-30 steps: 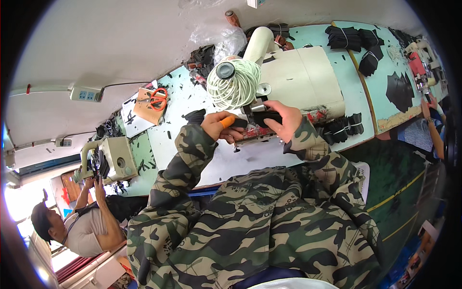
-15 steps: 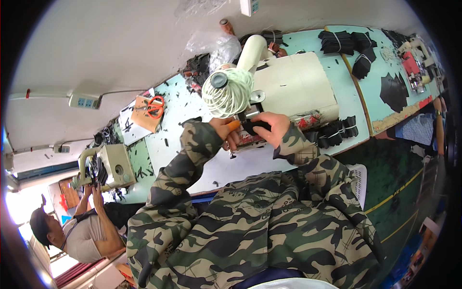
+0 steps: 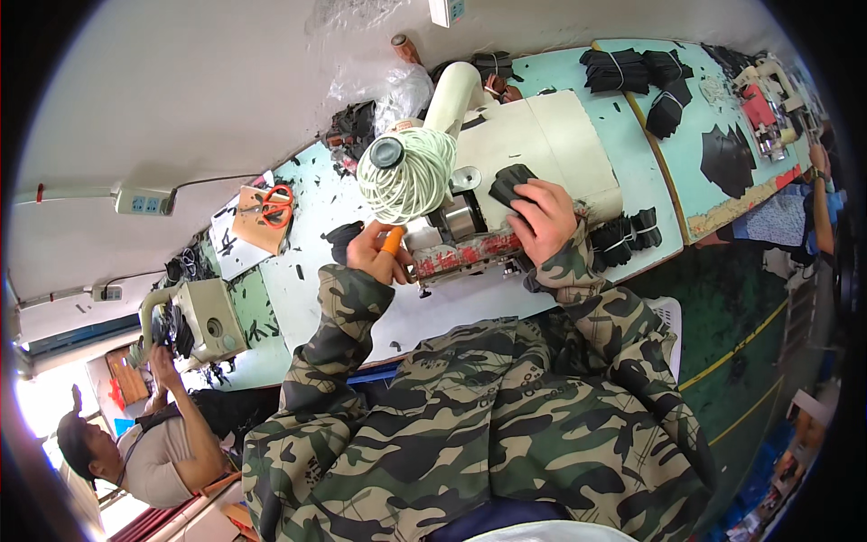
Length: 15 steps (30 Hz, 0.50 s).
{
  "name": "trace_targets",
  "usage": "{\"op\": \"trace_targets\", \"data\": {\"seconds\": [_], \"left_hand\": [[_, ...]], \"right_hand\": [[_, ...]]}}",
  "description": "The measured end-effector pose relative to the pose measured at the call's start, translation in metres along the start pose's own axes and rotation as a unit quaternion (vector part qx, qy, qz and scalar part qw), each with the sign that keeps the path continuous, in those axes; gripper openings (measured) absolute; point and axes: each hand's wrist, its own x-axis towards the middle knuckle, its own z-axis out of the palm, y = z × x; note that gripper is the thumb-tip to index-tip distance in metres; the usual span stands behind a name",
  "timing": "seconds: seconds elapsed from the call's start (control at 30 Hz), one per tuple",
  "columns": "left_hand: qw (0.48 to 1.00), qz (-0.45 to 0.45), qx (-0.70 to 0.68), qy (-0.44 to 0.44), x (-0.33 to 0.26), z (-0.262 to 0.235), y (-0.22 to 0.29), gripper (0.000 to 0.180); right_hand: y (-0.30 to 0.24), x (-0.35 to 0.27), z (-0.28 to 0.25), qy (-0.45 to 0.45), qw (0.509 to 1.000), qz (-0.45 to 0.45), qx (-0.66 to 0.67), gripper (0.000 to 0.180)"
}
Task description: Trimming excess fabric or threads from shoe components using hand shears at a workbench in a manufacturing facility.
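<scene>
The person in the camouflage jacket is working at a cream sewing machine (image 3: 533,144) standing on the pale green desk (image 3: 623,172), and the step in hand looks like handling one small cut piece at the machine. The right hand (image 3: 540,219) is resting on the machine's bed with a dark fabric piece (image 3: 511,183) under it; the fingers are curled over the piece's near edge, seemingly pinching it against the machine, though exactly how they are closing is hidden by the back of the hand. The left hand (image 3: 375,253) is sitting just left of the machine's front edge, its fingers pressed together around a small orange tool (image 3: 392,240), whose tip cannot be made out. A big cone of whitish thread (image 3: 406,173) is standing right above the left hand, beside the machine's metal wheel. Judging from this, the next move is calling for a steady right-hand grip on the piece while the orange tool is brought over without snagging the thread. Stacks of black cut pieces (image 3: 628,239) are lying just right of the right hand, and more bundles (image 3: 632,68) farther up the desk. Orange scissors (image 3: 276,206) are lying well to the left, and another person (image 3: 153,443) is working at a second machine (image 3: 203,316).
</scene>
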Motion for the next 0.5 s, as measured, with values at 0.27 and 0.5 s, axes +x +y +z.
{"op": "trace_targets", "data": {"seconds": [0.27, 0.5], "left_hand": [[0.860, 0.055, 0.490, 0.134, 0.034, -0.129, -0.108, 0.049], [0.794, -0.004, 0.608, -0.011, 0.039, -0.137, -0.077, 0.087]], "right_hand": [[0.035, 0.014, -0.014, 0.001, 0.995, 0.025, -0.092, 0.020], [0.004, 0.012, -0.027, -0.028, 0.990, 0.134, -0.011, 0.025]]}}
